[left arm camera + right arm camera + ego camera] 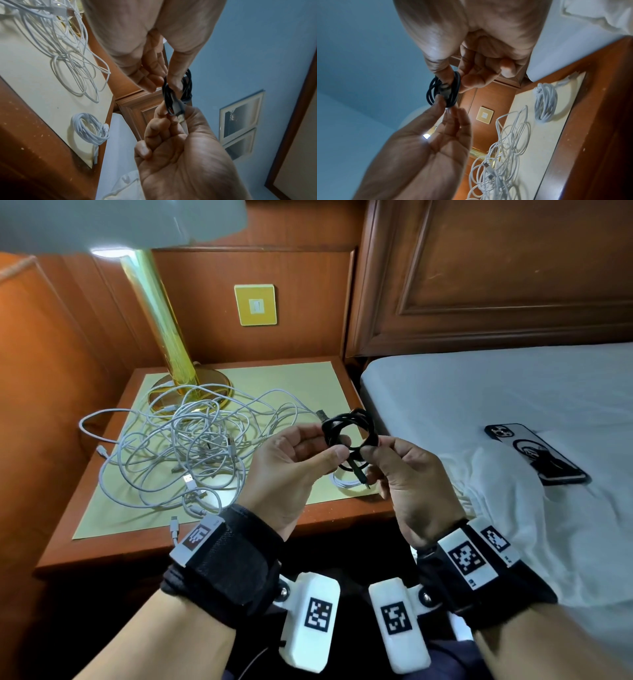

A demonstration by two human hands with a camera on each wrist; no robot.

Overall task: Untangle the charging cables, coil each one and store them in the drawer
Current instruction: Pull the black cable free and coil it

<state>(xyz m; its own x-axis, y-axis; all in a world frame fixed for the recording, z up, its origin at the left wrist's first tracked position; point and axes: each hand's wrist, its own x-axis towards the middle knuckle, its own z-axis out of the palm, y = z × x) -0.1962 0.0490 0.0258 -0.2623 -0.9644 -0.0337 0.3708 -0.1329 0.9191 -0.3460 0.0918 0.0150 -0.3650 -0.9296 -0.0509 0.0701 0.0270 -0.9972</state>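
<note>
Both hands (291,463) (407,470) pinch the black coil (349,428) mid-frame; loosen my fingers and its loops may spring open.

I hold my left hand (291,470) and right hand (411,474) raised side by side, palms facing, thumb and fingers (308,436) of each pinching a black cable coil (352,429) between them.

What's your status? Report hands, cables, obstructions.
Left hand and right hand both pinch the black cable, coiled, in the air. One white coil done on nightstand; white tangle remains. Drawer not in view.
</note>
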